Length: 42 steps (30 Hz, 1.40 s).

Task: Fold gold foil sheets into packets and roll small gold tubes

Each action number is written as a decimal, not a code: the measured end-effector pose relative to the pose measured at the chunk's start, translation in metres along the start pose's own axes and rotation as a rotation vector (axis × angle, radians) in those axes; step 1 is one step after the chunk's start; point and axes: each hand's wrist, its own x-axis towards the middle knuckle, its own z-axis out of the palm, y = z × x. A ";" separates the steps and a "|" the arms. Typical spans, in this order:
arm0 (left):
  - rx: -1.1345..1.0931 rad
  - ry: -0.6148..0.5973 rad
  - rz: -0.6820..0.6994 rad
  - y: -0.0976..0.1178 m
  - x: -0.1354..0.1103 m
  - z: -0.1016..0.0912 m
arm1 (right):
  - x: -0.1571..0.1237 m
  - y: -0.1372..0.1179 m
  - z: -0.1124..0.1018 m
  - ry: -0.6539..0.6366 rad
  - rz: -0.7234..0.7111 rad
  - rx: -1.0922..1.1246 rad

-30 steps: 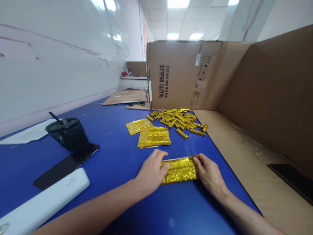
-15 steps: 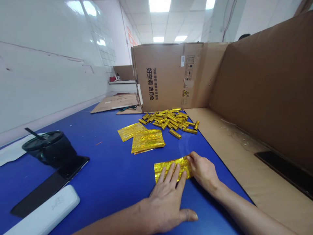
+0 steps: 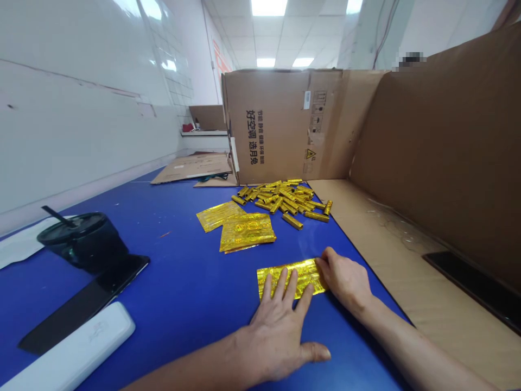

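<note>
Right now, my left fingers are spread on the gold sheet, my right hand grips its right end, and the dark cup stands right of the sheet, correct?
No: the head view shows the dark cup left of the gold sheet. The rest holds: your left hand has fingers spread on it, and your right hand grips its right end.

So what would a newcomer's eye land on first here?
First, the heap of gold rolls in front of the upright cardboard, bright against the blue table. Then, nearer, the gold sheet: the left hand lies spread over it while the right hand holds its right end.
</note>
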 end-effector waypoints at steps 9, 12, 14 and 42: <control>0.015 0.043 -0.045 -0.007 0.005 0.004 | -0.026 -0.016 -0.003 -0.022 -0.590 0.394; 0.044 0.045 -0.042 -0.015 0.005 0.000 | -0.021 -0.014 0.001 -0.054 -0.544 0.275; 0.065 0.043 -0.050 -0.021 0.005 -0.003 | -0.017 -0.010 0.003 -0.073 -0.479 0.183; 0.132 0.024 -0.101 -0.040 0.000 -0.011 | -0.029 -0.010 -0.007 -0.372 -0.575 0.129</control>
